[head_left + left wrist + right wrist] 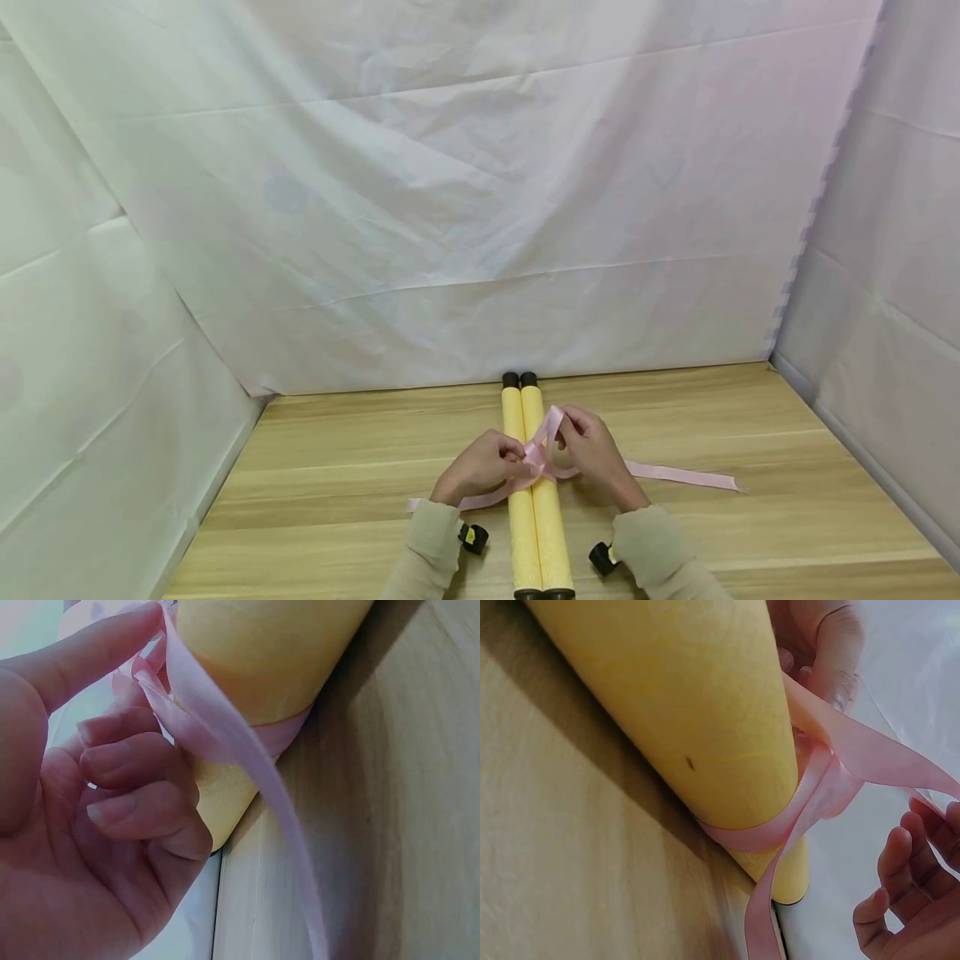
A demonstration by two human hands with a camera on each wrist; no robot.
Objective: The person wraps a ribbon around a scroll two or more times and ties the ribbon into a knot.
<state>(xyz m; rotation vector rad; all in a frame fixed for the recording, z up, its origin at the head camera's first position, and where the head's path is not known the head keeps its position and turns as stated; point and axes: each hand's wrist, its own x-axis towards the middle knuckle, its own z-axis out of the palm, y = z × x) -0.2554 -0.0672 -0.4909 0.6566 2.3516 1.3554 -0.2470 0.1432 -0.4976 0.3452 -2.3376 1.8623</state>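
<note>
Two yellow foam-like tubes with black end caps lie side by side, lengthwise away from me. A pink satin ribbon wraps around them and crosses itself on top. My left hand is left of the crossing and pinches the ribbon between thumb and index finger; its other fingers curl loosely in the left wrist view. From the right, my right hand pinches a raised length of ribbon, folded like a loop above the tubes. One tail runs out left, and another ribbon tail extends right.
The tubes rest on a wood-grain table, their far ends close to a white cloth backdrop. More white cloth hangs at both sides. Small black wrist cameras sit by the beige sleeves.
</note>
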